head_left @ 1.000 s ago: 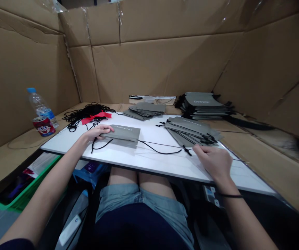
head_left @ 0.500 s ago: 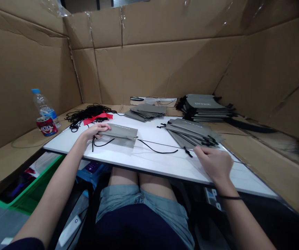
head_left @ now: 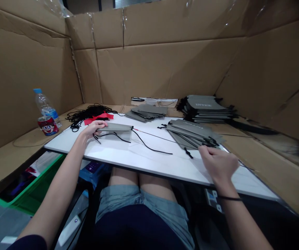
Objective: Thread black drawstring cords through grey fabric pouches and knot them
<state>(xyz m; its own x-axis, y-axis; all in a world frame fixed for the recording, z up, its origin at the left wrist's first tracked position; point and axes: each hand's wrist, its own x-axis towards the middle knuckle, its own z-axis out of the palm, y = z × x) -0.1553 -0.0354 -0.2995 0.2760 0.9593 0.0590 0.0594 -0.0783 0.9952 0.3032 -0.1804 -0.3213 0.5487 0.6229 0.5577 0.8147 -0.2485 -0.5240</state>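
Inside tan cardboard walls (head_left: 165, 66), at a white-topped table (head_left: 149, 165), the left hand (head_left: 93, 128) is lying over a flat grey paper bag (head_left: 116, 127) trailing a thin black cord (head_left: 149, 147), its grip unclear, while the loosely curled right hand (head_left: 218, 165) is holding nothing visible, just beside a fanned stack of grey bags (head_left: 191, 133).

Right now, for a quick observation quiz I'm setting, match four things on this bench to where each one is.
Things:
1. Left hand
2. Right hand
3. Red can with a cartoon face
4. Tall stack of grey drawstring bags

Places:
A. Beside a plastic water bottle
B. Past the far edge of the white board
C. On the end of a single grey bag
D. Over the board, by the fanned bags

Pairs: 1-C; 2-D; 3-A; 4-B
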